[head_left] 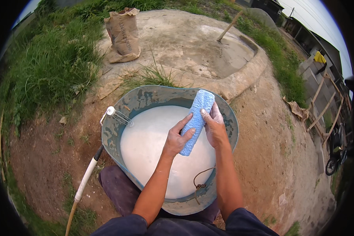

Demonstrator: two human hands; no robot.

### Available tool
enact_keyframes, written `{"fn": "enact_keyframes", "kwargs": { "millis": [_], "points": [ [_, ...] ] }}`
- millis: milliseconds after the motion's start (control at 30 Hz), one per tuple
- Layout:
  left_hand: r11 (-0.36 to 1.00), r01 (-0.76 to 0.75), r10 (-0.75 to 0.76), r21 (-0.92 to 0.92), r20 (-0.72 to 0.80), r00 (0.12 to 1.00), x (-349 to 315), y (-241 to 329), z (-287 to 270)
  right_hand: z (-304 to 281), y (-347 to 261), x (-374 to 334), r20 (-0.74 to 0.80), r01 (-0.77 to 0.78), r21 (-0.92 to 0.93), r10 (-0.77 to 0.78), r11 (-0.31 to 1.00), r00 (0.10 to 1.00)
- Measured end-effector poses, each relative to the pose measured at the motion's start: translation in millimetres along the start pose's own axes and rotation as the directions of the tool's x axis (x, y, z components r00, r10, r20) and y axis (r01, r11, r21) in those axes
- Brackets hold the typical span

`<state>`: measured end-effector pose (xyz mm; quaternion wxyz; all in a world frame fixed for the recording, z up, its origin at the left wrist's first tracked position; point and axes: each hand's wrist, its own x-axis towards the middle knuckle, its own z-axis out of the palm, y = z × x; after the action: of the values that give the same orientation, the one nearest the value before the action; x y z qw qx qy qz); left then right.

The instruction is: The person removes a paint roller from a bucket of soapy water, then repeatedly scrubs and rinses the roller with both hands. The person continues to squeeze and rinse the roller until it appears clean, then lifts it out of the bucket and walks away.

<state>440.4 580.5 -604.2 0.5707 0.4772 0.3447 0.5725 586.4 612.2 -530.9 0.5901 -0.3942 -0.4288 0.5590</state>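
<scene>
A textured light-blue paint roller sleeve point(196, 118) is held in both hands above a large grey-blue tub point(153, 95). My left hand point(177, 137) closes around its lower part, thumb across the front. On its upper right side, my right hand point(215, 126) grips it with the thumb pressed on the front. The sleeve slants, its top leaning right. White paint-like liquid point(153, 145) fills much of the tub below. A bare wire roller frame point(121, 117) with a white end cap rests over the tub's left rim, its cage just above the liquid.
The roller's long pole point(84, 179) leans at the tub's left. A knotted cord point(200, 186) hangs at the near right inside wall. Beyond stand a brown paper sack point(124, 35) and a wooden stick point(230, 26) in a wet, low-rimmed mixing area point(240, 74). Wooden framing point(322, 110) is far right.
</scene>
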Motion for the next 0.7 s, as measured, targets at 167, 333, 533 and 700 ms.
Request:
{"fn": "enact_keyframes", "kwargs": {
  "millis": [167,333,533,700],
  "points": [
    [0.997,0.027,-0.021,-0.072,0.075,0.997,-0.8,11.5,2.8,-2.9,-30.0,12.3,-0.070,0.076,-0.202,-0.092,0.976,0.993],
    [0.995,0.055,-0.048,-0.077,0.093,0.994,-0.9,15.5,3.1,-7.5,-47.1,24.6,-0.107,-0.132,-0.250,0.108,0.959,0.988],
    [0.990,0.038,-0.035,-0.135,0.031,0.999,4.1,14.1,-3.0,-1.3,-49.0,24.3,-0.171,0.164,-0.294,-0.221,0.942,0.960],
    [0.997,0.028,-0.027,-0.069,0.020,0.999,3.9,16.3,-4.9,-7.2,-61.4,24.2,0.184,0.457,-0.775,-0.536,0.436,0.824]
  ]
}}
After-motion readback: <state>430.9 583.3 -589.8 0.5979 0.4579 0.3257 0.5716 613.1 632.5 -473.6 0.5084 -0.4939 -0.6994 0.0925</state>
